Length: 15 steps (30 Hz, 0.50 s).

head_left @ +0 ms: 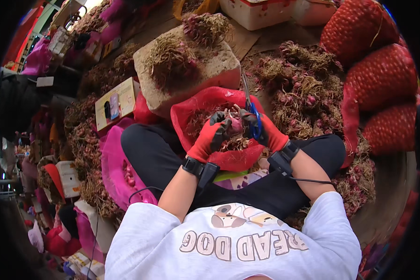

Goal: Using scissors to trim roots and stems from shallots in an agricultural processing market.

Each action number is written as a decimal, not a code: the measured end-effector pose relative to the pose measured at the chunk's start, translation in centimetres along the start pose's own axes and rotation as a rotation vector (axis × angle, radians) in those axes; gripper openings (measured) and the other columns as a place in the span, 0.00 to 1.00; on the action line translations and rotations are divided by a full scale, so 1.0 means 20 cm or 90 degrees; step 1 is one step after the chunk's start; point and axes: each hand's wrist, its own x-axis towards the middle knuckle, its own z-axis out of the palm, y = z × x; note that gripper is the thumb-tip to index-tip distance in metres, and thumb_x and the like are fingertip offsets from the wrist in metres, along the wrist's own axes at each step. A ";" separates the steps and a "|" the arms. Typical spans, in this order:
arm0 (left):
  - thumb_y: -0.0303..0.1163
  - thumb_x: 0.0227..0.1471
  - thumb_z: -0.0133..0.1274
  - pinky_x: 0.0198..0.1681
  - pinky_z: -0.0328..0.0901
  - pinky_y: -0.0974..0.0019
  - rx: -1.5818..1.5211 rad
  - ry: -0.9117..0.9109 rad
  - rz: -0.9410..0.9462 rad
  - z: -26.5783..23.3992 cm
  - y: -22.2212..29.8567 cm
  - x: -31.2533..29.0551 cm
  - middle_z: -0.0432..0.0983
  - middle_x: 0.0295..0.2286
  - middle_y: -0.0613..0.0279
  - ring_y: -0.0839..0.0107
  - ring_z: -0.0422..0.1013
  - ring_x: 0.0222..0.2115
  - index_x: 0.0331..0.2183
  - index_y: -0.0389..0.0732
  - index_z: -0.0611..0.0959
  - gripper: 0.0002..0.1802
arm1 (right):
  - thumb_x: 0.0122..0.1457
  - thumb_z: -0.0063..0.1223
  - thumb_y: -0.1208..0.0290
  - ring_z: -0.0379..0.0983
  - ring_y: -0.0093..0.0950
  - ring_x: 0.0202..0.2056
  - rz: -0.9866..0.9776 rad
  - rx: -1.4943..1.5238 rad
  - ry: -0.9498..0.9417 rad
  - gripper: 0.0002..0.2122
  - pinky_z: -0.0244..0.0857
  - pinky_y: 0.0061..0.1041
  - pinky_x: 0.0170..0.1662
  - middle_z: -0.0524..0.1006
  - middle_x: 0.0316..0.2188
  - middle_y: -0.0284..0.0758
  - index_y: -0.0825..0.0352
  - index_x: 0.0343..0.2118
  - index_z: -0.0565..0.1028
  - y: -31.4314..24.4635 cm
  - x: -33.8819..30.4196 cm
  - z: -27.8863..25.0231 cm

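Note:
Both my hands wear red gloves with black fingers and meet over an open red mesh bag (247, 160) between my knees. My left hand (211, 135) is closed around a small purple-red onion bulb (236, 124), its fingertips at the bulb's side. In my right hand (269, 134) is a pair of scissors (254, 119) with blue handles. The metal blades point away from me, up past the far rim of the bag. My right fingertips are close to the bulb; whether they touch it I cannot tell. Dry roots and trimmings lie inside the bag.
Beyond the bag stands a pale block (214, 65) with bunches of dried onions (172, 60) on top. A large onion heap (303, 100) lies to the right, beside stacked full red mesh sacks (382, 84). At left are a pink mesh bag (111, 163) and a carton (126, 95) with a phone.

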 end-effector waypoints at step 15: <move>0.44 0.55 0.49 0.35 0.67 0.70 -0.200 -0.079 0.053 -0.02 -0.14 -0.09 0.73 0.32 0.66 0.73 0.70 0.31 0.38 0.44 0.75 0.15 | 0.53 0.58 0.61 0.69 0.15 0.28 -0.129 -0.200 0.084 0.17 0.62 0.17 0.30 0.74 0.28 0.27 0.67 0.40 0.73 0.05 -0.01 0.17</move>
